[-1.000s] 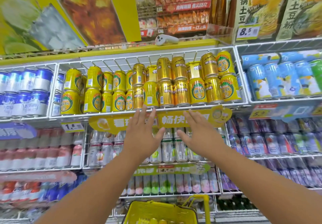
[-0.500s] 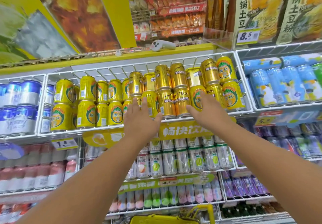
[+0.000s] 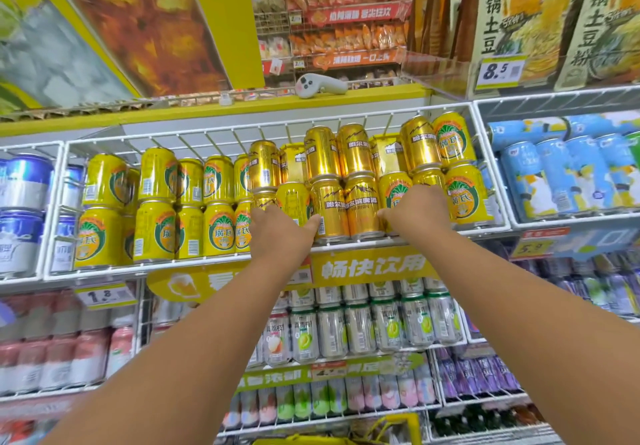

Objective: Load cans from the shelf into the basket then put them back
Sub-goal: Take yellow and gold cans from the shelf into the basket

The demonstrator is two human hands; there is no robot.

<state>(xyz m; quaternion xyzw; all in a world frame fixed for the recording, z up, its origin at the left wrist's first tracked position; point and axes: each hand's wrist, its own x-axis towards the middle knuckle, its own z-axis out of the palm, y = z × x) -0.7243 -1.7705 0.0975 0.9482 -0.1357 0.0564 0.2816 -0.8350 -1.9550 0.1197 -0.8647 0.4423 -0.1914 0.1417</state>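
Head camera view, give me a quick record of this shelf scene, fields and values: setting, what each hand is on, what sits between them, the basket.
setting: store shelving stocked with drink cans
shelf: white wire shelf, cans stacked two high
left hand: on a bottom-row can, grip not clear
right hand: on a bottom-row yellow can, grip not clear
between the hands: two gold cans, upright, side by side
basket: yellow basket, only its handle and rim show at the bottom edge
on top ledge: white controller

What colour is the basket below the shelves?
Yellow; only the basket's handle and rim show at the bottom edge of the head view.
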